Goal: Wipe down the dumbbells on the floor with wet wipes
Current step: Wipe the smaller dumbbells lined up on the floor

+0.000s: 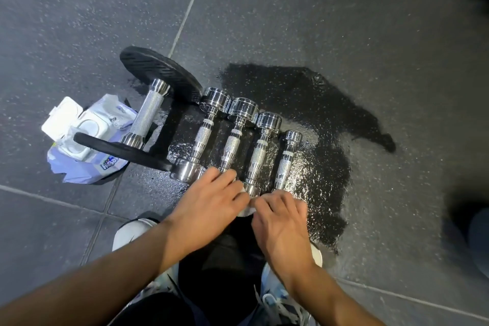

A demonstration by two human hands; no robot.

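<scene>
Several chrome dumbbells lie side by side on the dark floor: the leftmost small one (pixel 202 136), a second (pixel 232 141), a third (pixel 260 152) and the smallest (pixel 287 160). A bigger dumbbell (pixel 146 114) with black rubber plates lies to their left. My left hand (pixel 211 198) covers the near end of the second dumbbell, fingers curled over it. My right hand (pixel 280 216) sits at the near ends of the third and smallest dumbbells. A white wet wipe (pixel 247 210) shows between both hands, pinched by their fingers.
An open pack of wet wipes (pixel 84 137) lies at the left beside the big dumbbell. A wet, shiny patch (pixel 317 167) spreads on the floor under and right of the dumbbells. My shoes (pixel 132 230) stand just below my hands.
</scene>
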